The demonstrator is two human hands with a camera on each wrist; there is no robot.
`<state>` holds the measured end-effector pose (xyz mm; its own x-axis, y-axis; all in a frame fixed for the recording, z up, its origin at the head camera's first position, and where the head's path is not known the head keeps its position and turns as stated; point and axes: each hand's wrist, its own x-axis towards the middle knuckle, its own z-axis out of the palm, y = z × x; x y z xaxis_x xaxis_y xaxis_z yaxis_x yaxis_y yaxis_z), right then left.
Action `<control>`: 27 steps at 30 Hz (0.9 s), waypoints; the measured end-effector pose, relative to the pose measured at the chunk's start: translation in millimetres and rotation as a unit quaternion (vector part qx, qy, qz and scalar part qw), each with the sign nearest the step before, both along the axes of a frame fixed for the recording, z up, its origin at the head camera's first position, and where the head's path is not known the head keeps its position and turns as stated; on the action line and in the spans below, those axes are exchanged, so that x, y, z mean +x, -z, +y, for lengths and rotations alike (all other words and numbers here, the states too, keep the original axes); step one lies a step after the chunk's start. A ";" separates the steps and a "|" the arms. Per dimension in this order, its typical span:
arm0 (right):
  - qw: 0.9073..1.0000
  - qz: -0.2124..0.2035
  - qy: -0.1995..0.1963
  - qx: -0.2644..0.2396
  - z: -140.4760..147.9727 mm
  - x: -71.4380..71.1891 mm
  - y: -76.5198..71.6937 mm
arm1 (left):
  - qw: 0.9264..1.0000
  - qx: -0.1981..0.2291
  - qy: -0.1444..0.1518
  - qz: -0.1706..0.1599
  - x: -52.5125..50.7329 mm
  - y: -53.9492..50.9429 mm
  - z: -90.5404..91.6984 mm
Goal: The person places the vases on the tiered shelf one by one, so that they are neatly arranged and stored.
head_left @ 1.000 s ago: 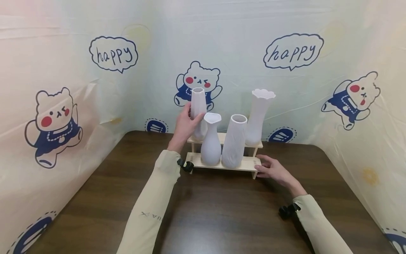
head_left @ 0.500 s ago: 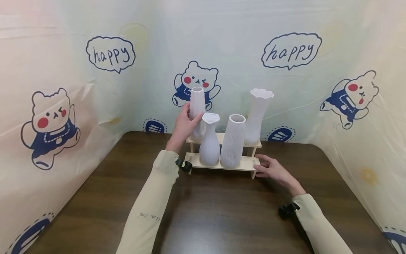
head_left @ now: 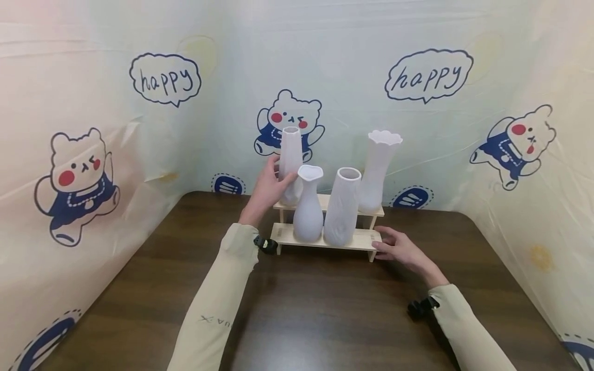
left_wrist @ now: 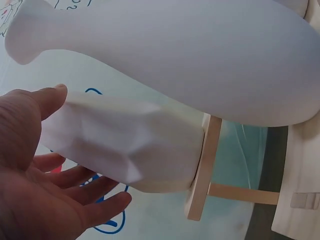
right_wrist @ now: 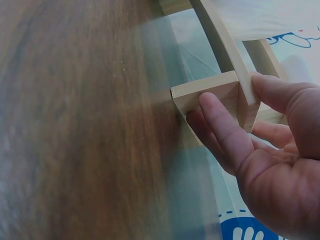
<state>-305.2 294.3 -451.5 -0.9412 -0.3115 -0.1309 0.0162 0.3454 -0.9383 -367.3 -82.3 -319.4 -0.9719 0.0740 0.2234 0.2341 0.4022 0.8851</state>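
A slim faceted white vase (head_left: 291,157) stands on the upper left of a two-step wooden stand (head_left: 366,239). My left hand (head_left: 268,186) is around its left side. In the left wrist view the fingers (left_wrist: 100,205) spread loosely beside the faceted vase (left_wrist: 130,142), and the thumb lies close to its other side; contact there is unclear. At the stand's lower right end, my right hand (head_left: 400,251) pinches the step, its thumb on top and fingers against the leg (right_wrist: 220,87).
A narrow-necked white vase (head_left: 308,211) and a tapered white vase (head_left: 342,208) occupy the lower step. Behind them on the right rises a tall vase with a scalloped rim (head_left: 378,170). The dark table (head_left: 297,314) meets a printed cloth backdrop (head_left: 352,62) behind.
My left hand has loosened from the faceted vase and shifted slightly left and down. The vase remains on the upper step. My right hand keeps its hold on the stand.
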 end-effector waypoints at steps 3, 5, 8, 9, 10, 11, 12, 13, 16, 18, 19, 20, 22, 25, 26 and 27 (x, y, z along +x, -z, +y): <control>1.000 0.000 -0.002 -0.003 -1.2 -0.8 0.0 | 1.000 -0.003 0.000 -0.010 4.3 0.7 -4.0; 1.000 0.001 -0.004 -0.002 -1.7 -0.7 -0.8 | 1.000 -0.009 -0.001 -0.016 8.4 0.4 -6.5; 1.000 0.002 -0.004 0.000 -1.0 0.8 -1.7 | 0.999 -0.026 0.001 -0.018 11.4 0.6 -9.7; 1.000 0.002 -0.004 0.002 -0.3 1.5 -1.9 | 0.999 -0.034 0.003 -0.019 12.5 0.8 -10.9; 1.000 0.003 -0.005 0.002 0.3 1.9 -2.2 | 0.999 -0.040 0.004 -0.022 13.6 0.9 -12.2; 1.000 0.002 -0.006 0.003 0.9 2.3 -2.5 | 0.999 -0.047 0.005 -0.025 14.6 1.1 -13.9; 1.000 0.000 -0.006 0.004 1.2 2.6 -3.0 | 0.998 -0.053 0.004 -0.027 15.8 1.3 -15.7; 1.000 0.000 -0.007 0.006 1.5 2.8 -3.7 | 0.998 -0.059 0.003 -0.029 16.8 1.6 -17.7; 1.000 -0.001 -0.010 0.014 2.7 3.4 -6.6 | 0.997 -0.076 -0.004 -0.030 19.9 2.8 -23.4; 1.000 -0.001 -0.010 0.020 4.1 3.7 -9.0 | 0.996 -0.085 -0.010 -0.026 22.0 4.0 -27.4; 1.000 -0.001 -0.009 0.021 4.5 3.9 -10.4 | 0.996 -0.088 -0.012 -0.024 23.2 4.8 -29.6; 1.000 -0.001 -0.011 0.023 5.2 4.1 -11.9 | 0.996 -0.090 -0.014 -0.022 24.7 5.7 -31.8; 1.000 0.000 -0.014 0.025 7.3 5.0 -15.0 | 0.995 -0.095 -0.018 -0.020 27.9 7.9 -37.0; 0.999 0.005 -0.017 0.030 11.1 6.9 -20.2 | 0.993 -0.116 -0.018 -0.014 33.0 11.3 -45.6; 0.999 0.007 -0.019 0.034 13.3 7.4 -21.7 | 0.992 -0.125 -0.016 -0.012 34.6 12.5 -48.6; 0.999 0.009 -0.020 0.037 15.2 7.8 -23.2 | 0.991 -0.135 -0.015 -0.010 35.9 13.6 -51.5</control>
<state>-297.4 309.5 -428.3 -0.9304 -0.3395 -0.1380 -0.0159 0.4136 -0.9103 -331.4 -133.9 -333.0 -0.9785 0.0998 0.1804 0.2024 0.6321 0.7480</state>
